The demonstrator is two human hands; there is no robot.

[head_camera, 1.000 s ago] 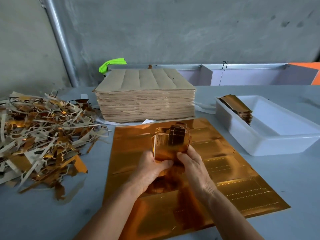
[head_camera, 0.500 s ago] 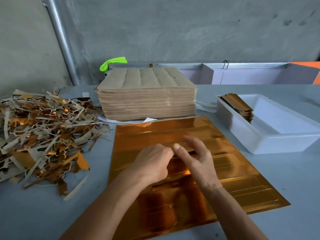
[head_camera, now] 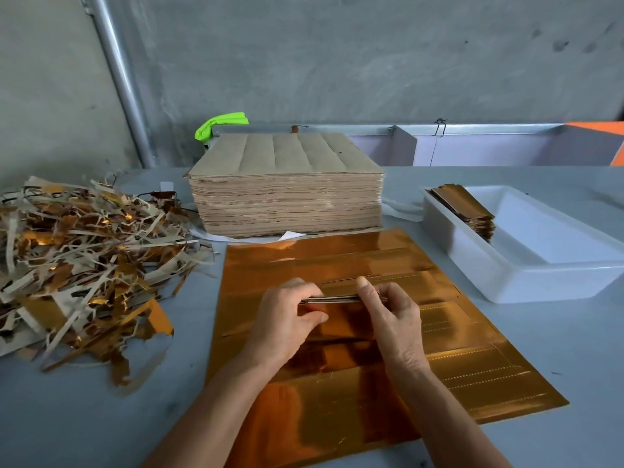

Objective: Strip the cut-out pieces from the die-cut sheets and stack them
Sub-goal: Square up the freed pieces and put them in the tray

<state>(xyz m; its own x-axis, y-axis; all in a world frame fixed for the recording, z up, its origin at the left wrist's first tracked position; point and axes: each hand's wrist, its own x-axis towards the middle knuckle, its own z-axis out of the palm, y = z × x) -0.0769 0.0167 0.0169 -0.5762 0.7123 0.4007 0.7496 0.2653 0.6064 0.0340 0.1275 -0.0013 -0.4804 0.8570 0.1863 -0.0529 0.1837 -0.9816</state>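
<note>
I see the cut-out bundle (head_camera: pixel 341 299), upright a second ago, now tipped flat over the gold sheet (head_camera: pixel 472 349) | left hand (head_camera: pixel 287 319) and right hand (head_camera: pixel 393 315) both pinching it | squared up, I judge it ready for the white tray (head_camera: pixel 540 278) on the right

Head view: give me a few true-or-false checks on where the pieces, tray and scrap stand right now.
1. Both hands hold one small bundle of cut-out pieces over the gold sheet. True: left hand, right hand.
2. The white tray holds no pieces. False: a stack of gold pieces leans in its far left end.
3. The scrap pile lies left of the gold sheet. True.
4. The tall stack of sheets shows its gold side up. False: its top is plain brown.
</note>
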